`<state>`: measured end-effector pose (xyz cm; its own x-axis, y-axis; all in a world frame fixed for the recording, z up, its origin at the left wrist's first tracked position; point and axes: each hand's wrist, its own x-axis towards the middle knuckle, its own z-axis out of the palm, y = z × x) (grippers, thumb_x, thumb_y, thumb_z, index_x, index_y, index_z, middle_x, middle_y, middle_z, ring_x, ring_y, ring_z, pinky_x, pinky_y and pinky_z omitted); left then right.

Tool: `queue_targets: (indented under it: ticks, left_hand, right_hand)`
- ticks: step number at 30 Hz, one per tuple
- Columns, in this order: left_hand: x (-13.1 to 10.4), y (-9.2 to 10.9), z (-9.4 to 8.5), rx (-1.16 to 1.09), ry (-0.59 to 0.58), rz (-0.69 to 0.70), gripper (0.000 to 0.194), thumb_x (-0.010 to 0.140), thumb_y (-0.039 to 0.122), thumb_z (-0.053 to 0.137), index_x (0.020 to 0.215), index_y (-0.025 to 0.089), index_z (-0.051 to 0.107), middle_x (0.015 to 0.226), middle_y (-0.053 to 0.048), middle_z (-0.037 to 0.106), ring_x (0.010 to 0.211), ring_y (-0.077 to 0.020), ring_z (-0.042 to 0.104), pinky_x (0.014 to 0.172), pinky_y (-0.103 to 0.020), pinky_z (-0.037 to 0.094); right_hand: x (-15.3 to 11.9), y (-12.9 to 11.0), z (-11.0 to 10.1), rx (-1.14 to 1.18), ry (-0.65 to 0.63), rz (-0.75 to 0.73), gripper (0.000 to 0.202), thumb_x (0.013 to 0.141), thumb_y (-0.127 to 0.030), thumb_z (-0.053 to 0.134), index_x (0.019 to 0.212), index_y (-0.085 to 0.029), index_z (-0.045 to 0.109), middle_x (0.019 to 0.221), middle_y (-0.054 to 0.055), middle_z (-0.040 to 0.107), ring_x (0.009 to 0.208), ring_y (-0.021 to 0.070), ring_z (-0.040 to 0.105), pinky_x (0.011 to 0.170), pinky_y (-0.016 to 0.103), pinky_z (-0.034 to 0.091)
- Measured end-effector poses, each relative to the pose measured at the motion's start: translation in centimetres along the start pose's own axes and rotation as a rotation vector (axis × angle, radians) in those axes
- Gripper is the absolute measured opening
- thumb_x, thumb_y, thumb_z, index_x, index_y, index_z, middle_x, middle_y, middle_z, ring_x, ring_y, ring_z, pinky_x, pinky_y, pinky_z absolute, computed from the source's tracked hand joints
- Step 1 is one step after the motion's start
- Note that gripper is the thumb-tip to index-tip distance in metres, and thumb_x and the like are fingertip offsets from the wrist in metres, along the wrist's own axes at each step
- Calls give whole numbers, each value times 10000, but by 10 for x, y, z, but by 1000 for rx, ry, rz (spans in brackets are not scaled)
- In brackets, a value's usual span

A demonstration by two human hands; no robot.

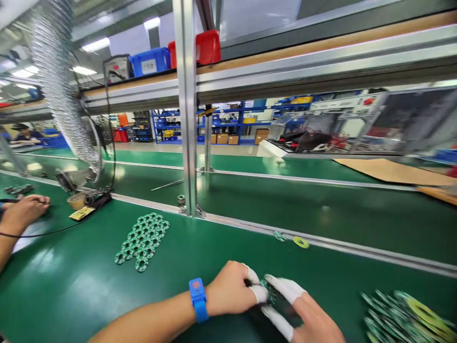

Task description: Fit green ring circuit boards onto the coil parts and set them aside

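Note:
My left hand (pixel 237 289), with a blue wrist strap and white finger covers, is closed on a small green ring-shaped board (pixel 270 291) at the lower middle. From the right, my right hand (pixel 303 309), also in white finger covers, touches the same board between its spread thumb and fingers. The board is blurred and partly hidden by the fingertips. Many similar green rings (pixel 144 238) lie flat in rows on the green table (pixel 200 247) to the left. A leaning pile of green and yellow rings (pixel 403 317) is at the lower right.
A green ring (pixel 280 236) and a yellow ring (pixel 301 242) lie near the metal rail. An upright metal post (pixel 187 109) stands beyond my hands. At far left are another person's hand (pixel 26 212), a silver duct (pixel 62 90) and a round tub (pixel 76 201).

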<state>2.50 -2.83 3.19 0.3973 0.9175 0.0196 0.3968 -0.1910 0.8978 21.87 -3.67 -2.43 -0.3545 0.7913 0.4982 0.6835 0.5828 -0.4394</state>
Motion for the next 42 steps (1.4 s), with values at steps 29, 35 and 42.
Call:
queue_targets:
  ticks: [29, 35, 42]
  left_hand:
    - [5, -28, -4, 703, 10, 132, 537, 482, 590, 793, 806, 186, 652, 833, -23, 600, 850, -212, 482, 699, -304, 325]
    - [1, -27, 10, 759, 78, 109, 493, 566, 615, 736, 733, 166, 618, 800, -38, 593, 797, -216, 487, 666, -313, 321]
    - [0, -31, 17, 784, 124, 148, 412, 701, 580, 620, 711, 169, 602, 785, -64, 604, 790, -229, 502, 663, -332, 329]
  right_hand:
    - [38, -19, -14, 726, -228, 627, 401, 659, -526, 579, 739, -147, 680, 626, 24, 586, 567, 146, 502, 471, 237, 424]
    - [35, -32, -15, 541, -236, 470, 241, 617, -305, 682, 818, -172, 695, 791, 42, 633, 738, 196, 551, 660, 291, 451]
    - [32, -46, -24, 115, -335, 293, 273, 690, -252, 723, 957, -221, 674, 947, 50, 640, 847, 210, 569, 720, 284, 445]
